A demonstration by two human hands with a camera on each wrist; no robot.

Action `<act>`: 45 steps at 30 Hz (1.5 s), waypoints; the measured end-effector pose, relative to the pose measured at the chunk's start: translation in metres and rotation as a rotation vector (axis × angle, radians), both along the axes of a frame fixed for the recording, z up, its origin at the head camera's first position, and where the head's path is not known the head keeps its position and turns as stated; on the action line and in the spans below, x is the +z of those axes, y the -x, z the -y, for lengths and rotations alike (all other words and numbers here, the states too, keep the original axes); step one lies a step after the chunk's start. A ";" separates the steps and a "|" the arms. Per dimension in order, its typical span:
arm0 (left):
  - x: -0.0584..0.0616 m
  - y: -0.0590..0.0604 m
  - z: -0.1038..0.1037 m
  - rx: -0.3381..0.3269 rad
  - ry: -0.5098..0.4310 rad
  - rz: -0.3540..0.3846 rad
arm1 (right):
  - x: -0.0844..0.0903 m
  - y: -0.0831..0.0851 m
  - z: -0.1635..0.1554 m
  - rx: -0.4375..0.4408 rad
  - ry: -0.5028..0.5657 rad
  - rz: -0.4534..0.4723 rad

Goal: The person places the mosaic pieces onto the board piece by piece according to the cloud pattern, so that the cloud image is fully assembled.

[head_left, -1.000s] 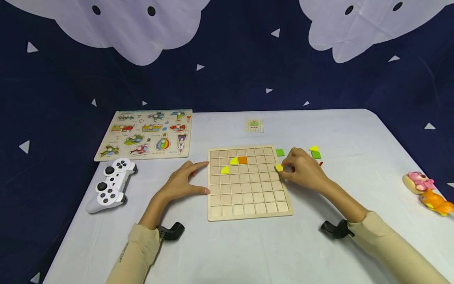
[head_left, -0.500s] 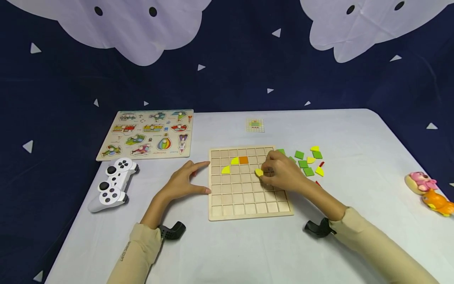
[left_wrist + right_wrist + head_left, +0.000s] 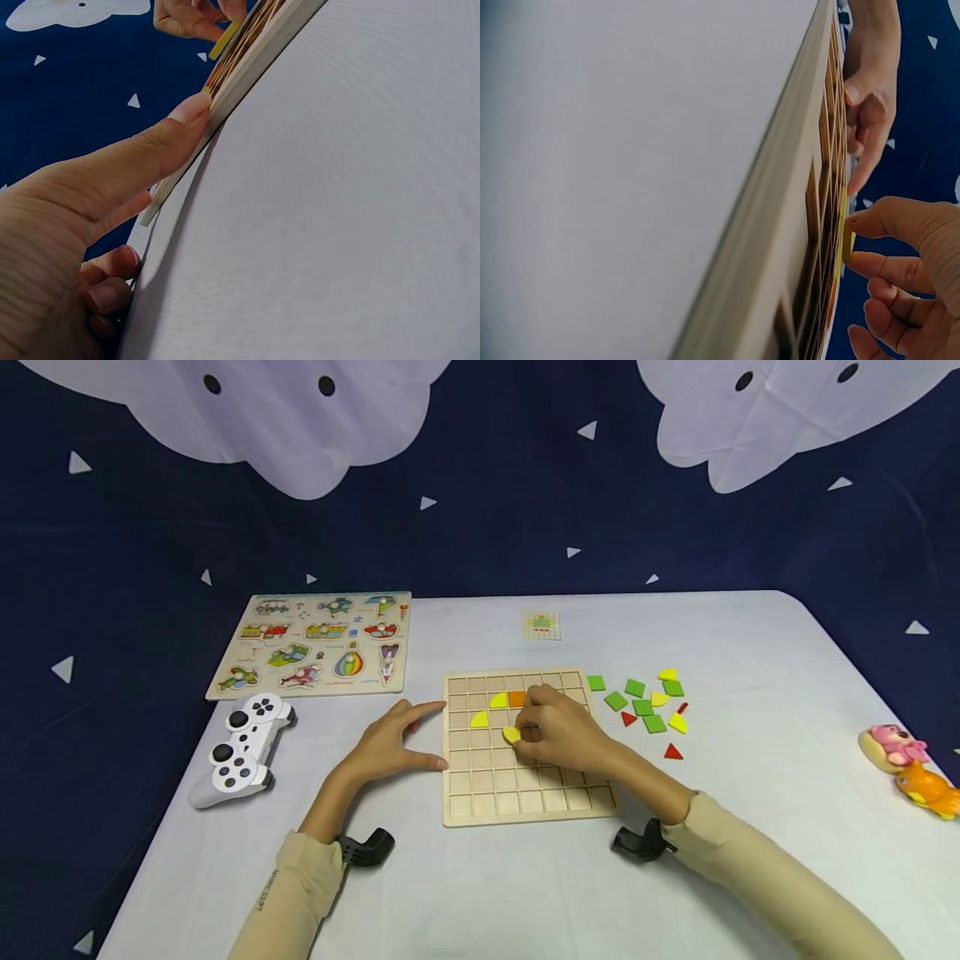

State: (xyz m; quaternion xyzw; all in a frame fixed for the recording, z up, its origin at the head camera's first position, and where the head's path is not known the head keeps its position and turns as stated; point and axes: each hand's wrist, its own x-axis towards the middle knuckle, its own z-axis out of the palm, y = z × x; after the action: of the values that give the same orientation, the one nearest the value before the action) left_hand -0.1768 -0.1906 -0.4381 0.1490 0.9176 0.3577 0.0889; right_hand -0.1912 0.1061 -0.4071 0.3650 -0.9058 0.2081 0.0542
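Right hand sets a yellow piece on the grid board; left hand braces the board's edge.

Right hand: fingers pinched on a yellow piece, held flat just over the board, left of the knuckles, a row below the two yellow pieces and orange square already seated. Left hand: fingers straight, thumb tip pressed on the board's left rim, farther from the piece. Loose green, yellow, red pieces lie right of the board on the counter. White game controller and picture puzzle sit well left.
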 end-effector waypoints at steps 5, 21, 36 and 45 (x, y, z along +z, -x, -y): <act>0.001 0.000 -0.001 0.004 0.005 0.006 | 0.000 -0.002 0.012 0.035 0.007 -0.022; 0.000 0.001 -0.001 -0.011 -0.012 0.000 | -0.001 -0.004 0.034 0.046 -0.017 -0.003; 0.000 0.001 -0.001 -0.011 -0.010 -0.008 | -0.002 -0.010 0.046 -0.040 -0.034 -0.016; -0.001 -0.001 0.001 -0.007 -0.015 -0.002 | -0.004 -0.009 0.047 -0.049 -0.021 0.017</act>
State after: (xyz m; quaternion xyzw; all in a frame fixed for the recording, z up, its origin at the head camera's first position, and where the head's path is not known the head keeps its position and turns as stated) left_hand -0.1762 -0.1912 -0.4388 0.1533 0.9144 0.3641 0.0884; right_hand -0.1822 0.0589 -0.4113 0.3413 -0.9171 0.2003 0.0478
